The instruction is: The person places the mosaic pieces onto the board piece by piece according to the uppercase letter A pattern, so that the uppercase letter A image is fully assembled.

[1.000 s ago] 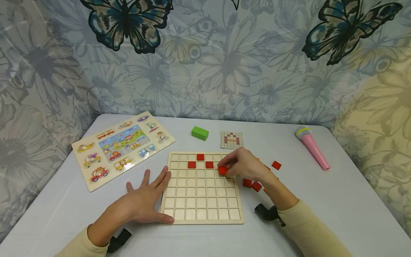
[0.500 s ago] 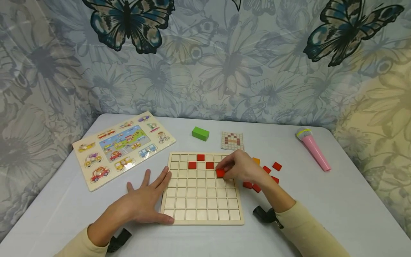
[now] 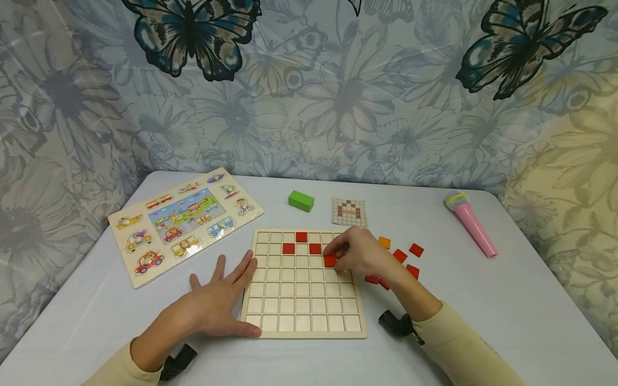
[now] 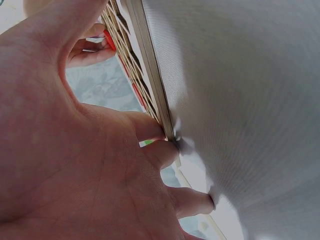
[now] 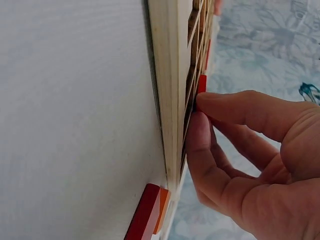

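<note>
A wooden grid board (image 3: 295, 305) lies on the table, with three red tiles set in its top two rows, one of them a square tile (image 3: 301, 237) in the top row. My right hand (image 3: 359, 250) pinches another red tile (image 3: 330, 261) between thumb and fingers, low over the third row near the right side. In the right wrist view, that tile (image 5: 202, 84) shows at the fingertips, right at the grid's surface. My left hand (image 3: 217, 303) is spread along the board's left edge, fingertips and thumb against it. The left wrist view shows its fingers (image 4: 160, 152) at the rim.
Loose red tiles (image 3: 412, 272) and an orange tile (image 3: 384, 242) lie right of the board, partly behind the right arm. Behind the board are a small pattern card (image 3: 349, 212) and a green block (image 3: 301, 201). A picture puzzle (image 3: 169, 246) lies left, a pink toy microphone (image 3: 473, 225) right.
My right hand has shifted slightly left and toward me, bringing the red tile from the right columns to the third row. The left hand stays in place.
</note>
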`<state>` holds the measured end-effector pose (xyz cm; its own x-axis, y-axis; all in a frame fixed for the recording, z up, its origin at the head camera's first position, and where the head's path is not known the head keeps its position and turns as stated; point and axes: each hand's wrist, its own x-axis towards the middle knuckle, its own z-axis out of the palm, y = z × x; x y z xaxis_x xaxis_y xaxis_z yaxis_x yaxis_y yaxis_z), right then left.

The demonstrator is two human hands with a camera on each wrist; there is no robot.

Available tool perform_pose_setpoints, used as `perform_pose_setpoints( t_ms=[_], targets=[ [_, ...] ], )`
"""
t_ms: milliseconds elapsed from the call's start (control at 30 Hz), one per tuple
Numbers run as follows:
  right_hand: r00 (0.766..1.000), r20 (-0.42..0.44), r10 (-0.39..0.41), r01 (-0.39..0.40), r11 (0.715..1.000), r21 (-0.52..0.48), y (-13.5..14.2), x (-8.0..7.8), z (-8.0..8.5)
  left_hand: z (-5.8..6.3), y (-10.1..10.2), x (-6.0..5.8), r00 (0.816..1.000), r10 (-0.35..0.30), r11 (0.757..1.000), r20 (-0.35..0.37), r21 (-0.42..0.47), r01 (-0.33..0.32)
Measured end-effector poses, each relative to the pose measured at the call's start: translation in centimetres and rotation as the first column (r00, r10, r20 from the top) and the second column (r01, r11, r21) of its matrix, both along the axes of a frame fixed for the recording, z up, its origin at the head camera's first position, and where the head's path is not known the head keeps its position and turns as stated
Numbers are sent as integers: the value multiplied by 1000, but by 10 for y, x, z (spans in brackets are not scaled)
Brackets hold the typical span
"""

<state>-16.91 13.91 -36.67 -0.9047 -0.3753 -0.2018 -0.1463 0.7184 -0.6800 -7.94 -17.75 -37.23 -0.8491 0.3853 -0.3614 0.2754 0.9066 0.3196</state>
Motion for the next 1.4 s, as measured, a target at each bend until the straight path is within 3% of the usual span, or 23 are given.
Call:
perform_pose_setpoints(
  t_ms=[667,1100,1400],
  targets=[
    [998,-59,30,-29,999,21,-2,0,-3,-2,-1,0,1000,6,1000,5,-5,-6],
    [998,-48,31,-31,1000,2,1,2,-1,1,0,-2,1000,-4,1000,8,-22,4],
    [1000,-17,-23,22,999,-25,12,4,10,1,1,1,1000,1,1000,14,-12,-1]
  ],
)
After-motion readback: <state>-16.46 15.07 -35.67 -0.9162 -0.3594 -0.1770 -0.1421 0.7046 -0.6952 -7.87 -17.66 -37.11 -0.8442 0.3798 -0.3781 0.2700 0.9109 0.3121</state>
